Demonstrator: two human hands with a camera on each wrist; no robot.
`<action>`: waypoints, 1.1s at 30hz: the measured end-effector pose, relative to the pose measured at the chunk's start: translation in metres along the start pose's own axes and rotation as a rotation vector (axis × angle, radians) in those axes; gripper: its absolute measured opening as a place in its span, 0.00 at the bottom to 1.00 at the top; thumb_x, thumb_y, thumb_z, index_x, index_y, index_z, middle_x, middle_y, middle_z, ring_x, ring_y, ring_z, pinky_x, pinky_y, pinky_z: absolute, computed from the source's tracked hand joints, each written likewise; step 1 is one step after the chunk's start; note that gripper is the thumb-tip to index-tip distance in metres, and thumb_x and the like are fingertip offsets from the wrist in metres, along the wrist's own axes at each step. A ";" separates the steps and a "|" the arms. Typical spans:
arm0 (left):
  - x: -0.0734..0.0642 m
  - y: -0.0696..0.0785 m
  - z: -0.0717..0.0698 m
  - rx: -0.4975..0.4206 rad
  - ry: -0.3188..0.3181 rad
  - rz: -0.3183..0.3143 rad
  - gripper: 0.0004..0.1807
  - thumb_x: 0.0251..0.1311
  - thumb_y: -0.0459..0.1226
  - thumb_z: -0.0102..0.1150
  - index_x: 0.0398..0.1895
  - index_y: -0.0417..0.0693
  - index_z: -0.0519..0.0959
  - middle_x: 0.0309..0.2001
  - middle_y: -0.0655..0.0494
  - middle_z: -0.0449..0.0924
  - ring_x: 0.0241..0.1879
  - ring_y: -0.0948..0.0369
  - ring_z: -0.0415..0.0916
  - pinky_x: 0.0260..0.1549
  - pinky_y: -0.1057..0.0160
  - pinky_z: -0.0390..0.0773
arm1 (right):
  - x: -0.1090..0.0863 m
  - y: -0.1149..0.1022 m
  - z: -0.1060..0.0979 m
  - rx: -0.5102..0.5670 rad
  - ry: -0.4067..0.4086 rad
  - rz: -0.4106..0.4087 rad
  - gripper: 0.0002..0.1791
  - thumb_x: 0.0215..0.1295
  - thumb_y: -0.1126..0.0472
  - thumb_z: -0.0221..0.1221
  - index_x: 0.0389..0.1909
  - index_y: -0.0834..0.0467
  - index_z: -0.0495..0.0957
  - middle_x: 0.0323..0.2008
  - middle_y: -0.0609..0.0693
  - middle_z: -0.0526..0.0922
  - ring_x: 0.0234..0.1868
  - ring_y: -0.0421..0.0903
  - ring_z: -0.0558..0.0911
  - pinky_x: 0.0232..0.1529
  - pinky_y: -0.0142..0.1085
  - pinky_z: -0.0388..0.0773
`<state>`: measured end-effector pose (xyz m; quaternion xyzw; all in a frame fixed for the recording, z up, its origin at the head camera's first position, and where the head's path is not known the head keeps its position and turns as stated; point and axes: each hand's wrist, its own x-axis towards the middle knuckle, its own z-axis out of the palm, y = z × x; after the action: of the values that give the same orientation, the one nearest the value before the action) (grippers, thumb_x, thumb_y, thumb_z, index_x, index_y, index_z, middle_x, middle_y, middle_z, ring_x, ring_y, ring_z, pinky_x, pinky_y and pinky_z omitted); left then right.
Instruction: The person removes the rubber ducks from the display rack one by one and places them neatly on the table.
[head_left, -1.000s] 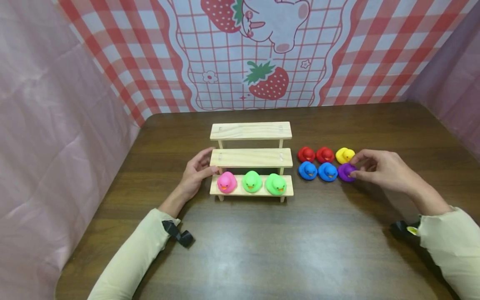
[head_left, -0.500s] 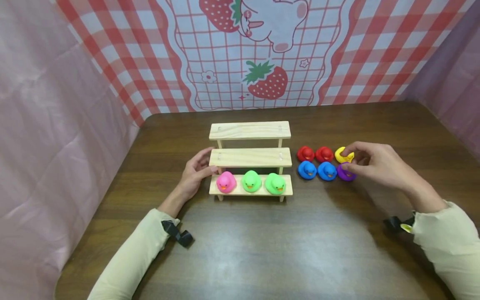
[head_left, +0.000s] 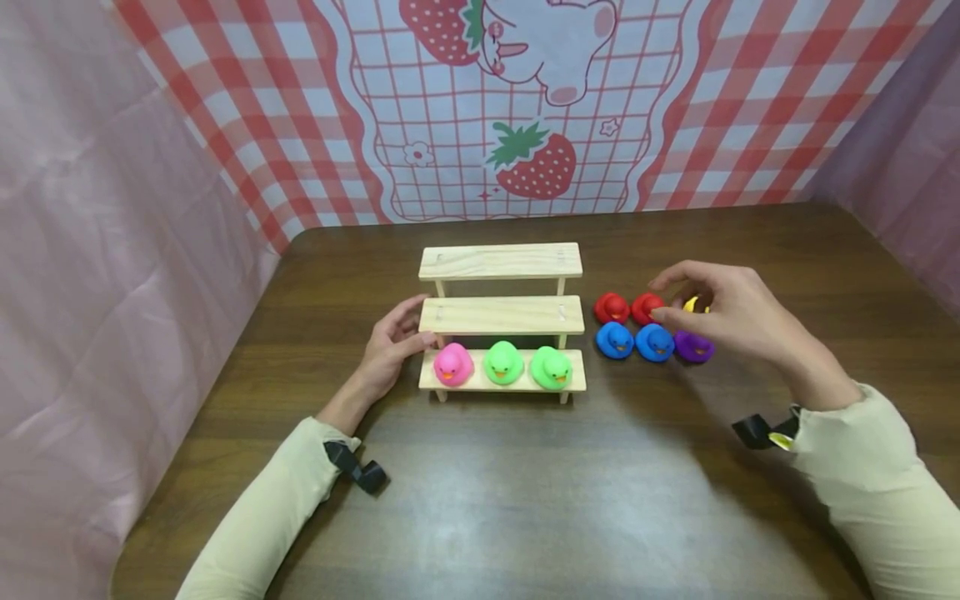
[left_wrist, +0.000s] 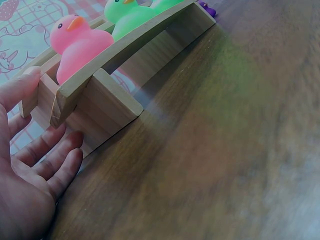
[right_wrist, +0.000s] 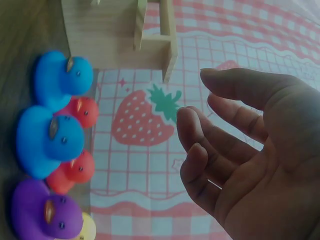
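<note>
A three-step wooden display stand (head_left: 501, 315) bears one pink rubber duck (head_left: 453, 364) and two green rubber ducks (head_left: 503, 362) on its lowest step. My left hand (head_left: 390, 346) grips the left end of the middle step; in the left wrist view the thumb (left_wrist: 31, 76) lies against that step's end. Bare and slightly bent, my right hand (head_left: 723, 308) hovers over the loose ducks, thumb and fingertips apart. It partly hides the yellow duck (head_left: 697, 304), and its fingertips overlap a red duck (head_left: 647, 308) in the head view.
To the right of the stand, another red duck (head_left: 612, 308) sits behind two blue ducks (head_left: 615, 341) and a purple duck (head_left: 693, 347). All rest on the brown wooden table (head_left: 480, 500). A checked strawberry cloth (head_left: 540, 167) hangs behind, with pink curtains (head_left: 90, 250) at the sides.
My right hand has moved left and away from me, from the purple duck past the yellow one towards the red ducks. My left hand has stayed on the stand.
</note>
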<state>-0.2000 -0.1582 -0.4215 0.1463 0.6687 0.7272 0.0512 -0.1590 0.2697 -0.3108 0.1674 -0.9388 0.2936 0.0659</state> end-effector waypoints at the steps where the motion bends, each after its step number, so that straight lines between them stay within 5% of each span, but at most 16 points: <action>1: 0.000 0.000 0.000 -0.004 0.000 0.001 0.36 0.60 0.25 0.54 0.74 0.32 0.58 0.45 0.64 0.82 0.42 0.67 0.81 0.42 0.71 0.79 | 0.001 -0.002 0.001 0.004 0.006 -0.016 0.16 0.58 0.59 0.71 0.48 0.52 0.83 0.36 0.48 0.87 0.33 0.32 0.78 0.31 0.26 0.75; 7: 0.000 -0.001 0.000 -0.012 0.002 0.009 0.36 0.59 0.24 0.54 0.73 0.31 0.58 0.45 0.65 0.82 0.43 0.68 0.81 0.45 0.72 0.79 | 0.007 -0.015 0.008 0.003 0.022 -0.094 0.16 0.56 0.61 0.71 0.46 0.53 0.83 0.34 0.48 0.88 0.31 0.30 0.78 0.33 0.25 0.76; 16: 0.000 -0.002 -0.001 -0.008 -0.003 0.003 0.37 0.59 0.25 0.54 0.74 0.32 0.58 0.45 0.64 0.82 0.42 0.67 0.81 0.42 0.72 0.80 | 0.013 -0.033 0.019 0.029 -0.013 -0.098 0.15 0.57 0.61 0.71 0.47 0.52 0.83 0.34 0.47 0.87 0.32 0.37 0.79 0.33 0.28 0.77; 33: 0.001 -0.002 -0.001 -0.006 -0.004 0.011 0.37 0.59 0.24 0.54 0.74 0.31 0.57 0.43 0.66 0.83 0.41 0.68 0.81 0.41 0.72 0.79 | 0.017 -0.047 0.055 0.096 -0.077 -0.363 0.16 0.52 0.66 0.73 0.42 0.56 0.82 0.27 0.42 0.81 0.26 0.32 0.74 0.27 0.27 0.77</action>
<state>-0.2018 -0.1588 -0.4231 0.1513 0.6656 0.7292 0.0490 -0.1594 0.1973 -0.3276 0.3482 -0.8799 0.3146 0.0740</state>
